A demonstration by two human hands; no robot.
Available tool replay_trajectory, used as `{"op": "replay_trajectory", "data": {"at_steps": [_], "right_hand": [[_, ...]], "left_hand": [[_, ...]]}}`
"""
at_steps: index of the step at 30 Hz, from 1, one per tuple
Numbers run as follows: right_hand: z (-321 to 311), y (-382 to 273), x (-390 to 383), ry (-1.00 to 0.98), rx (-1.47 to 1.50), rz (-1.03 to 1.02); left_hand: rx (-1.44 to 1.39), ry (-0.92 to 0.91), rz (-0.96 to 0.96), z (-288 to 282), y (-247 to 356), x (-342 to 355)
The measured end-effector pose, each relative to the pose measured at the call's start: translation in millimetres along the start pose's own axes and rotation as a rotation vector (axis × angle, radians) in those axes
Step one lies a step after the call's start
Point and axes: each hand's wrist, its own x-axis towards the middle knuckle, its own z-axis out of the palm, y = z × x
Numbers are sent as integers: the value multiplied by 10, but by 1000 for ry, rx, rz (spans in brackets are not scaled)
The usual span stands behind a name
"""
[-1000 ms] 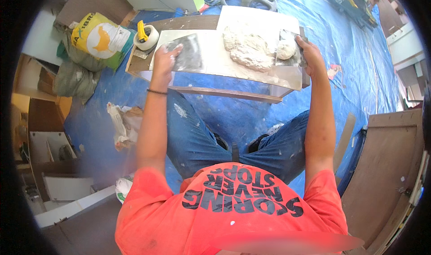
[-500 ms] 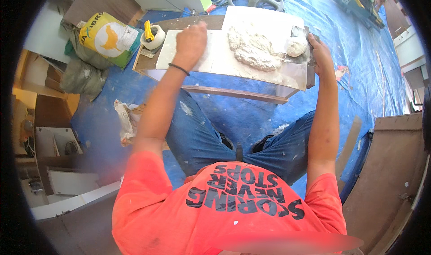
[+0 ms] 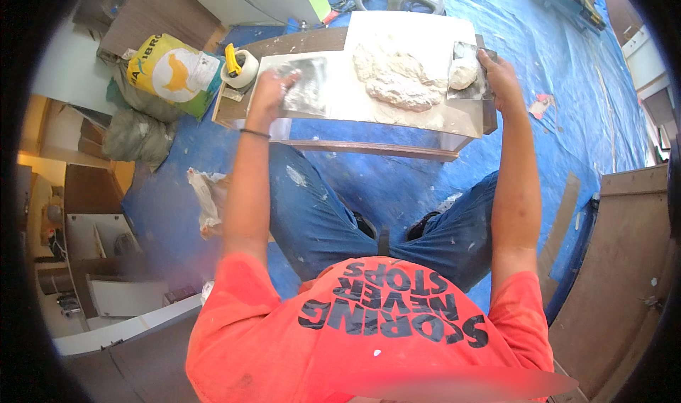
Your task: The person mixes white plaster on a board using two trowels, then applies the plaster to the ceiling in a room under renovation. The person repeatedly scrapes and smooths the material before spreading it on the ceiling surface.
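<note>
I have both hands in the head view. The left hand (image 3: 268, 94) grasps a thin, squarish plate (image 3: 305, 84) by its outer edge, thumb on top; the plate is smeared white and blurred, and I cannot tell whether it touches the pale board (image 3: 339, 73) beneath. The right hand (image 3: 502, 85) grips a darker flat plate (image 3: 481, 87) by its outer side, and a rounded, smoother lump (image 3: 464, 74) sits on it, just left of the fingers. Between the hands, nearer the right, lies the main heap of whitish paste (image 3: 399, 77), thick, craggy and soft-looking. I judge the step in hand as working paste with the plates; the next move calls for a level right plate, so the lump does not slide. Just left of the left hand is a pale tape roll (image 3: 246, 73).
</note>
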Motion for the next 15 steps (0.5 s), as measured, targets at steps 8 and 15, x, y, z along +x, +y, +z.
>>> {"op": "replay_trajectory", "data": {"at_steps": [8,15], "right_hand": [[-29,78,-50,269,-740,-283],[-189,224,-176,277,-826,-284]], "left_hand": [[1190,474,39,-137,-138,-300],[1241,502,174,-257,-491,-64]]}}
